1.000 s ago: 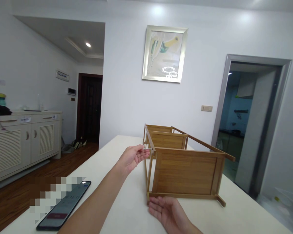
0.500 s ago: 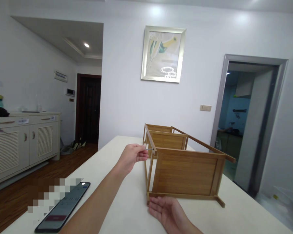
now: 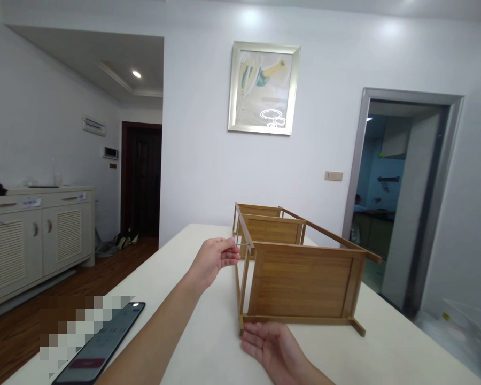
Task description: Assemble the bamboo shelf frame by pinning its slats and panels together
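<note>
A brown wooden shelf rack [image 3: 300, 280] lies on its side on the white table [image 3: 192, 342], with its panels standing upright. My left hand [image 3: 214, 259] is closed in a pinch on a thin metal hex key [image 3: 241, 244]. The key's tip meets the rack's rail at the near upper left corner; its other end is hidden in my fingers. Down at the near lower left corner, my right hand [image 3: 274, 347] lies palm up on the table. Its fingers are stretched out, loosely bent, with the tips against the rack's bottom edge, and nothing shows in the palm.
A phone [image 3: 100, 342] with a lit screen lies on the table's left side, left of my forearm. A white cabinet [image 3: 40, 230] stands against the left wall. Clear plastic wrapping [image 3: 452, 331] is beyond the table's right edge. A doorway opens at the right.
The whole view has shifted slightly, so everything sits a little further left. Both hands keep their places against the rack, and the hex key is still at the same corner.
</note>
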Available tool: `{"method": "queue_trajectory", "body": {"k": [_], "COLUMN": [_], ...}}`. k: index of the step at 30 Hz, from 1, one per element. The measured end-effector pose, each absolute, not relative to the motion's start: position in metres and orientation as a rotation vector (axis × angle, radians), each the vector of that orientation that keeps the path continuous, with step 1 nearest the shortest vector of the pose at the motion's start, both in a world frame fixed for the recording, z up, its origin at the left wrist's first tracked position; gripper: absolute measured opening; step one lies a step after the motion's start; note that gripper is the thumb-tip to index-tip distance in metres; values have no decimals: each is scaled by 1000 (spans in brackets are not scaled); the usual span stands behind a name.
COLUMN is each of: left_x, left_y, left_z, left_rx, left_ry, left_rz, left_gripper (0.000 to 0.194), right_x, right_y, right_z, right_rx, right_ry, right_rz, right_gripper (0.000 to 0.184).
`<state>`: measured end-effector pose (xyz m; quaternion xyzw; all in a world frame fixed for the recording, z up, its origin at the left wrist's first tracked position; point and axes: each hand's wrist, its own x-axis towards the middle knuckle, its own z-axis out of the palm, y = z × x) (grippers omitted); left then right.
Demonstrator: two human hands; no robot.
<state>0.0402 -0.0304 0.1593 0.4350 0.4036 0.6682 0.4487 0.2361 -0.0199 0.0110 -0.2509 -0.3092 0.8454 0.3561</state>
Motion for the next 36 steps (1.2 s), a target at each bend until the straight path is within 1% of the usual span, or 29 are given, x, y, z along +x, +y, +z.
{"method": "queue_trajectory", "body": {"k": [4, 9, 20, 25, 30, 36], "left_x": [44, 47, 48, 48, 38, 32], "left_y": [-31, -31, -26, -24, -22, -18], "left_z": [158, 156, 154, 153, 148, 142], "left_rx": [1098, 1055, 1225, 1433, 1682, 1738], "left_ry": [1109, 1003, 1077, 1193, 1268, 1300], "left_rz": [1741, 1660, 1807, 1891, 1919, 1954], "left_gripper": [25, 26, 28, 22, 16, 14], "right_x": [235, 235, 235, 235, 235, 234], "right_y": [-20, -19, -19, -19, -21, -17], "right_z": [10, 8, 8, 8, 8, 4], "right_rx": [-651, -628, -627, -620, -624, -604], "right_ry": [-798, -794, -800, -808, -802, -808], "right_rz": [2186, 2196, 2193, 2197, 2197, 2215], "right_gripper": [17, 16, 17, 18, 15, 17]}}
